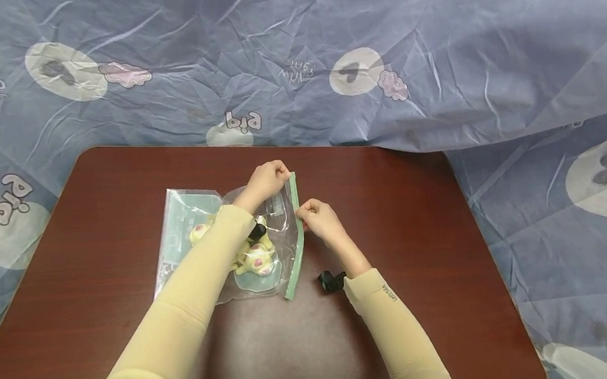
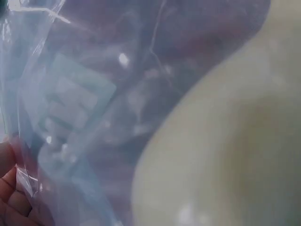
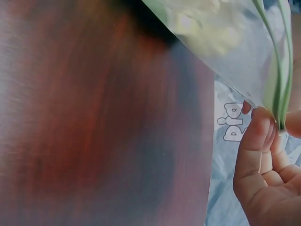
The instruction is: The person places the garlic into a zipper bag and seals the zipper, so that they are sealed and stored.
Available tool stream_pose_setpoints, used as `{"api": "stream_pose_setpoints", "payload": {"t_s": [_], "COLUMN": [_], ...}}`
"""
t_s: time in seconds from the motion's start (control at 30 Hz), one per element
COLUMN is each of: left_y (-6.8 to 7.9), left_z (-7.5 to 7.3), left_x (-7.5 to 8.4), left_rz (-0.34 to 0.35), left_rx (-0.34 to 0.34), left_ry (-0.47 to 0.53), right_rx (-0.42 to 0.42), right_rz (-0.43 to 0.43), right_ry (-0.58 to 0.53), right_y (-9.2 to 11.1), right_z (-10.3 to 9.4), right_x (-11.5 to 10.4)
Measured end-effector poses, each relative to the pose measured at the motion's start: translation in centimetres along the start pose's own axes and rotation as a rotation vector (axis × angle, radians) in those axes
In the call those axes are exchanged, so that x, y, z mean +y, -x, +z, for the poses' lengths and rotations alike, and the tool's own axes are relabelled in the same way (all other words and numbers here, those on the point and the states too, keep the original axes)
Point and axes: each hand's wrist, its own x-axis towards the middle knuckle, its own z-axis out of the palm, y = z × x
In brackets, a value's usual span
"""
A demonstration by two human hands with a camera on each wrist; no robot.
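Observation:
A clear zip bag (image 1: 282, 230) with a green seal strip (image 1: 295, 268) lies on the table, its strip toward the right. Yellow plush toys (image 1: 258, 258) with pink marks show through the plastic. My left hand (image 1: 266, 182) pinches the far end of the strip. At the strip's middle, my right hand (image 1: 319, 218) holds the edge between thumb and fingers. Up close in the right wrist view, two green lines (image 3: 278, 80) run together at the pinching fingertips. The left wrist view has the left fingers (image 2: 10, 200) at its left edge, beside wrinkled plastic.
A second clear bag or sheet with a pale green panel (image 1: 192, 214) lies to the left, partly under the left sleeve (image 1: 184, 308). Black wrist cameras sit at both wrists. The brown table (image 1: 391, 206) meets a blue patterned cloth (image 1: 283, 83) at its back.

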Motion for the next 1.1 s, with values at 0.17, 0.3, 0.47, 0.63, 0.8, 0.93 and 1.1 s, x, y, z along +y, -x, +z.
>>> {"api": "stream_pose_setpoints", "payload": {"t_s": [0.17, 0.3, 0.47, 0.63, 0.8, 0.93, 1.1], "left_y": [-0.2, -0.4, -0.4, -0.4, -0.3, -0.4, -0.5], "left_z": [-0.6, -1.1, -1.4, -1.2, -1.0, -0.8, -0.5], "left_x": [0.2, 0.4, 0.5, 0.5, 0.6, 0.5, 0.4], "left_rz": [-0.022, -0.024, -0.031, -0.047, -0.053, -0.053, -0.048], "left_rx": [0.015, 0.026, 0.027, 0.022, 0.036, 0.040, 0.052], "left_ry": [0.000, 0.005, 0.004, 0.012, 0.017, 0.019, 0.016], "right_rx": [-0.024, -0.062, -0.102, -0.129, -0.185, -0.217, -0.250], "right_rz": [-0.012, -0.017, -0.027, -0.033, -0.034, -0.034, -0.027], "right_ry": [-0.066, -0.096, -0.115, -0.141, -0.175, -0.173, -0.211], "right_y": [1.8, 3.4, 5.2, 6.7, 8.3, 9.9, 11.4], "right_z": [0.2, 0.2, 0.5, 0.8, 1.3, 1.6, 1.8], "right_x": [0.8, 1.5, 2.1, 2.8, 3.7, 4.4, 5.3]}}
